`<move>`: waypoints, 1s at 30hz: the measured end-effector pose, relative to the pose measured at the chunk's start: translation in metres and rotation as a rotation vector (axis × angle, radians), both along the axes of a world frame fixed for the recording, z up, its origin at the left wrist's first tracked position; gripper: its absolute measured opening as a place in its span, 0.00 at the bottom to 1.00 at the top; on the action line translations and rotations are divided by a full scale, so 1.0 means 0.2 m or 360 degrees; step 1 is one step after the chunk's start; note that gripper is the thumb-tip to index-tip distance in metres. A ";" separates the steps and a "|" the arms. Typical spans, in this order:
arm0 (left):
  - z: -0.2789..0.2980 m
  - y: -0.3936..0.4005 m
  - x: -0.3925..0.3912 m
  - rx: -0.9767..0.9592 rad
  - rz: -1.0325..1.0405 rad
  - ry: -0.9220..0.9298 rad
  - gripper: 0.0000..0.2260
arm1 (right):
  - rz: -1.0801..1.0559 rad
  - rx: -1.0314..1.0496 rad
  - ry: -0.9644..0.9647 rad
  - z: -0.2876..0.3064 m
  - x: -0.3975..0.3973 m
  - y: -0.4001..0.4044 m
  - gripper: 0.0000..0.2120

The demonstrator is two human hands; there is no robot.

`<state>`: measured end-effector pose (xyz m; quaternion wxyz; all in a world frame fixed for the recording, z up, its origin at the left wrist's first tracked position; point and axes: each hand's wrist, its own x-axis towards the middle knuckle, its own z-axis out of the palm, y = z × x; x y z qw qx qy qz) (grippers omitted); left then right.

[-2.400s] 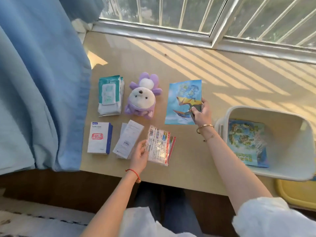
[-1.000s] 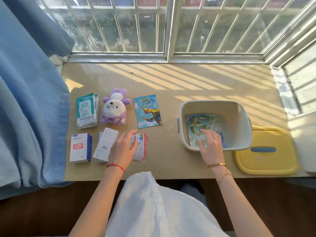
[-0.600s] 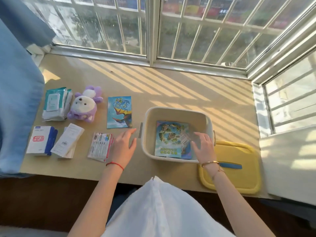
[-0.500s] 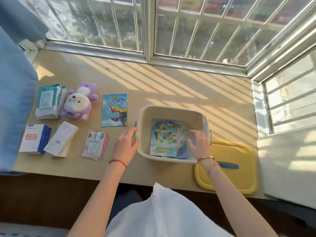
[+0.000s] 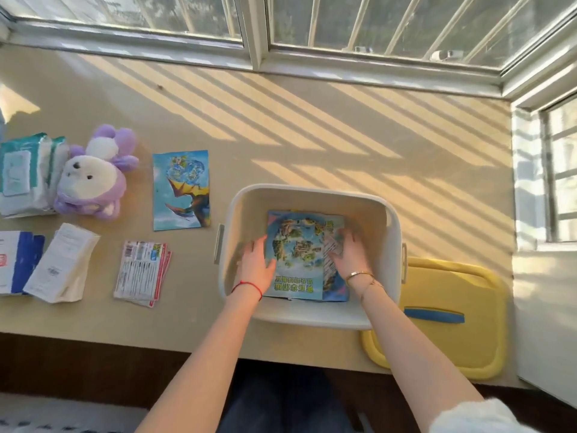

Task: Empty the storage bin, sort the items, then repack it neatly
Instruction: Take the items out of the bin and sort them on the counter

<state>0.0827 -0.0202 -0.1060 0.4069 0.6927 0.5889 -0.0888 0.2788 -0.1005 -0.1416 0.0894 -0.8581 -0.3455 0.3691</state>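
The white storage bin (image 5: 307, 191) stands near the front edge of the table. Flat on its floor lies a stack of blue-green picture booklets (image 5: 296, 250). Both my hands are inside the bin. My left hand (image 5: 256, 265) rests with fingers spread against the stack's left edge. My right hand (image 5: 349, 254) lies on the stack's right edge, over a small paper slip. Neither hand has lifted anything. Sorted on the table to the left are another picture booklet (image 5: 181, 189), a purple plush toy (image 5: 93, 179), a wipes pack (image 5: 25, 176), a white-and-blue box (image 5: 15, 260), a white pouch (image 5: 62, 264) and a sachet pack (image 5: 142, 271).
The bin's yellow lid (image 5: 452, 314), with a blue handle, lies to the right of the bin and overhangs the table's front edge. A barred window runs along the back. A white wall with a second window closes the right side.
My left hand has left the table beside the sachet pack and gone into the bin, to the stack's left edge. My right hand stayed inside the bin. The view has shifted right.
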 end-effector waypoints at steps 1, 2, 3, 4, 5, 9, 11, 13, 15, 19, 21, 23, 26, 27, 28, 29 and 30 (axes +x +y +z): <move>-0.03 0.00 0.01 0.0003 -0.0004 0.0028 0.27 | 0.0030 -0.0024 -0.0031 -0.03 0.00 0.01 0.27; -0.06 0.01 0.01 -0.0003 0.0001 0.0058 0.28 | 0.0062 -0.0047 -0.0064 -0.06 0.00 0.01 0.27; -0.09 0.01 0.02 -0.0021 0.0016 0.0082 0.29 | 0.0074 -0.0058 -0.0088 -0.08 0.00 0.02 0.28; -0.12 0.00 0.02 -0.0042 0.0035 0.0097 0.30 | 0.0059 -0.0062 -0.0089 -0.10 0.00 0.02 0.27; -0.13 0.00 0.02 -0.0061 0.0047 0.0107 0.31 | 0.0026 -0.0057 -0.0076 -0.12 0.00 0.02 0.27; -0.18 -0.02 0.03 -0.0095 0.0102 0.0098 0.35 | -0.0066 -0.0004 0.0060 -0.15 0.02 0.02 0.22; -0.18 -0.02 0.04 -0.0132 0.0187 0.0029 0.36 | -0.0105 -0.0014 0.0100 -0.14 0.03 0.01 0.19; -0.17 -0.02 0.03 -0.0180 0.0325 -0.0109 0.36 | -0.0125 -0.0020 0.0098 -0.12 0.03 -0.01 0.16; -0.14 -0.03 0.02 -0.0198 0.0413 -0.0222 0.35 | -0.0170 0.0026 0.0094 -0.08 0.03 -0.02 0.13; -0.05 -0.03 0.01 -0.0191 0.0470 -0.0387 0.33 | -0.0352 0.0285 0.0187 0.09 0.03 -0.09 0.11; 0.00 -0.04 0.01 -0.0175 0.0461 -0.0451 0.31 | -0.0370 0.0468 0.0186 0.18 0.03 -0.15 0.19; 0.06 -0.07 0.01 -0.0106 0.0431 -0.0515 0.31 | -0.0294 0.0660 0.0094 0.25 0.04 -0.20 0.27; 0.15 -0.10 -0.01 0.0091 0.0388 -0.0558 0.32 | -0.0247 0.0859 -0.0023 0.35 0.05 -0.27 0.31; 0.18 -0.12 -0.03 0.0153 0.0374 -0.0556 0.31 | -0.0247 0.0909 -0.0020 0.39 0.05 -0.29 0.30; 0.21 -0.13 -0.05 0.0209 0.0357 -0.0561 0.30 | -0.0256 0.0949 -0.0002 0.43 0.04 -0.31 0.28; 0.24 -0.14 -0.08 0.0251 0.0342 -0.0575 0.29 | -0.0275 0.0979 0.0023 0.47 0.04 -0.33 0.25; 0.28 -0.16 -0.11 0.0286 0.0336 -0.0594 0.27 | -0.0307 0.1006 0.0058 0.52 0.03 -0.34 0.24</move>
